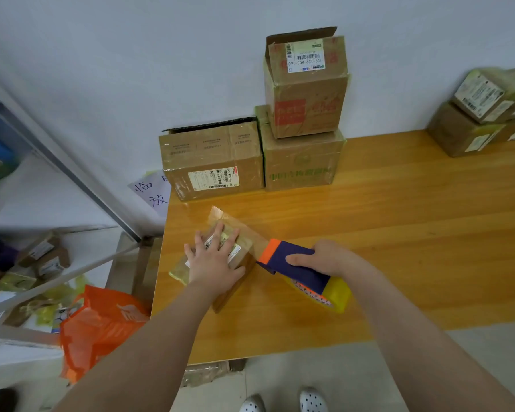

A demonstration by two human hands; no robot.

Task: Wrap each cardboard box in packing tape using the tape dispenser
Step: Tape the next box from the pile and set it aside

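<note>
A small cardboard box [241,264] with a white label lies near the left edge of the wooden table [399,233]. My left hand [213,260] presses flat on its top with fingers spread. My right hand [330,258] grips the tape dispenser [301,269], which is blue with an orange front and carries a yellow tape roll. The dispenser sits just right of the box. A strip of clear yellowish tape [250,233] stretches from its orange front over the box top to a loose end at the far left.
Three larger cardboard boxes stand against the wall: a wide one [213,162], a second one [302,162] beside it and a third one [306,87] stacked on the second. More boxes [482,114] sit at the far right. A metal shelf [57,233] and an orange bag [98,325] are left of the table.
</note>
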